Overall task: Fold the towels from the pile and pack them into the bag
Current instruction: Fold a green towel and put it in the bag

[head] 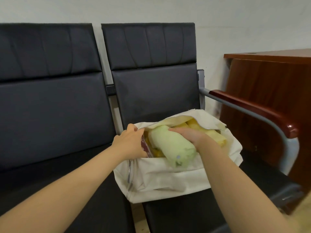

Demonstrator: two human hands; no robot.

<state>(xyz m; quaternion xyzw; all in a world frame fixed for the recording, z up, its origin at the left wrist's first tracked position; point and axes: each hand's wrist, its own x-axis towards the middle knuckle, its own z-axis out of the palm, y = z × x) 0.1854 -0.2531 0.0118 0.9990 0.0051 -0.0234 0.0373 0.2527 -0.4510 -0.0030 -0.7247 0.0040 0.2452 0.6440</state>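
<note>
Two bare arms reach in from the bottom. The left hand holds the left edge of the mouth of a cream cloth bag, with its fingers curled round the cloth. The right hand lies on top of a light green rolled towel, and its fingers bend over the roll and grip it. The green towel is tilted. Its far end is inside the bag and its near end sticks out over the front edge. A metal zip runs down the bag's left side and hangs undone. Inside the bag, under and beside the green towel, are yellow rolled towels, packed close together. A bit of red patterned cloth shows just by the left hand, but it is too hidden to tell what it is. The bag sits on the seat of a black padded chair, and its near left corner hangs over the gap between the seats. A second black chair stands on the left. On the right is a shiny red-brown wooden armrest on a grey metal bar. Past it stands a red-brown wooden desk. Behind it all is a white wall.
</note>
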